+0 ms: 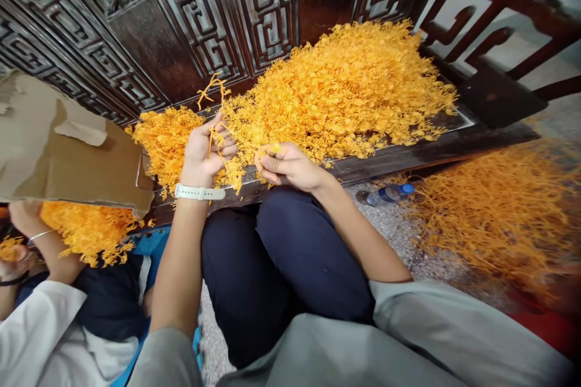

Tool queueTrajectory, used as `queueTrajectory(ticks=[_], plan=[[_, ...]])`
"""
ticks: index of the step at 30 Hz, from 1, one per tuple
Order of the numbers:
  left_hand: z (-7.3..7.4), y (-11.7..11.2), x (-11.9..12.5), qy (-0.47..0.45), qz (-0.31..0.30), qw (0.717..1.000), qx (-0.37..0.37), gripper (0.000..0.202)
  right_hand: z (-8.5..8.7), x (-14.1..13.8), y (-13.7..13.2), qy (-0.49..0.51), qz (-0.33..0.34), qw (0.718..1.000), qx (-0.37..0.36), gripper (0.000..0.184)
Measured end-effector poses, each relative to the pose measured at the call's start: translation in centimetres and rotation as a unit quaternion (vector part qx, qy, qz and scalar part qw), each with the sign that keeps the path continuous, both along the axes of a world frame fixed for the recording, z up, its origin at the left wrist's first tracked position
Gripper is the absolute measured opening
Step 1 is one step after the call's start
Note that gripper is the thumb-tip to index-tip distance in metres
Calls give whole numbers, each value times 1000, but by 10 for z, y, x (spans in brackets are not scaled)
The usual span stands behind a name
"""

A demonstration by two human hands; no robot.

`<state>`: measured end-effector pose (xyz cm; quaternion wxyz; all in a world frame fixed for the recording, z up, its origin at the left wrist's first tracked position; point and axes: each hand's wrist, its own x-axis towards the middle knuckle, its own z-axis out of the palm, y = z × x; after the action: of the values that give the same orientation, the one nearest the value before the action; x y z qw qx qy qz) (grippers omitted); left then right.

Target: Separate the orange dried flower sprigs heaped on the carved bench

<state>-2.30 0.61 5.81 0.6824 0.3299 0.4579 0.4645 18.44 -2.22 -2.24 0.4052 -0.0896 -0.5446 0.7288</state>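
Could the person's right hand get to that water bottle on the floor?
Probably yes: the right hand is near the water bottle and nothing blocks the way down past the knee; it must stretch down.

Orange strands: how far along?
Probably done: the loose strands spread on the floor at right. In hand: the left hand holds a few strands; the right hand pinches a tuft. Left: the big heap on the dark wooden ledge.
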Motion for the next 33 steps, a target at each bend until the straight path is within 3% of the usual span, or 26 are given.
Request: queueTrajectory(ticks=[6, 10, 12, 14, 15, 16, 17, 18, 20, 21, 23, 25, 27, 31, 33], plan=[[20, -2, 12, 25, 7, 1000, 10, 56, 1, 5, -2, 48, 216, 970, 99, 55], [32, -5, 20, 1, 10, 1000, -5, 55, 8, 7, 9, 43, 271, 951, 140, 58], [32, -2, 14, -35, 34, 998, 29, 55, 16, 10, 13, 31, 366, 902, 228, 51], [28, 2, 2, -65, 79, 991, 83, 55, 22, 15, 13, 47, 474, 812, 338, 33], [26, 4, -5, -68, 94, 988, 97, 55, 22, 18, 13, 66, 507, 774, 374, 24], [23, 4, -10, -60, 97, 989, 96, 55, 20, 20, 12, 97, 517, 758, 386, 19], [20, 4, -13, -46, 89, 991, 86, 55, 15, 22, 11, 141, 497, 775, 364, 17], [19, 3, -15, -30, 77, 994, 73, 55, 8, 23, 12, 195, 450, 814, 312, 15], [18, -2, -13, -3, 55, 997, 55, 56, -9, 22, 16, 279, 258, 916, 128, 22], [19, -5, -10, 3, 47, 998, 53, 56, -17, 19, 20, 293, 129, 947, 11, 30], [23, -10, -3, 6, 33, 998, 44, 58, -29, 11, 28, 256, -85, 943, -194, 37], [26, -13, 0, 3, 11, 1000, 24, 60, -33, 2, 33, 199, -157, 920, -301, 35], [27, -14, 0, 6, -17, 1000, -2, 62, -30, -2, 33, 160, -155, 921, -319, 39], [19, -14, -5, 41, -75, 996, -41, 63, -15, 5, 27, 93, -141, 957, -236, 62], [14, -14, -7, 68, -99, 992, -28, 57, -8, 11, 24, 61, -139, 969, -196, 64]])
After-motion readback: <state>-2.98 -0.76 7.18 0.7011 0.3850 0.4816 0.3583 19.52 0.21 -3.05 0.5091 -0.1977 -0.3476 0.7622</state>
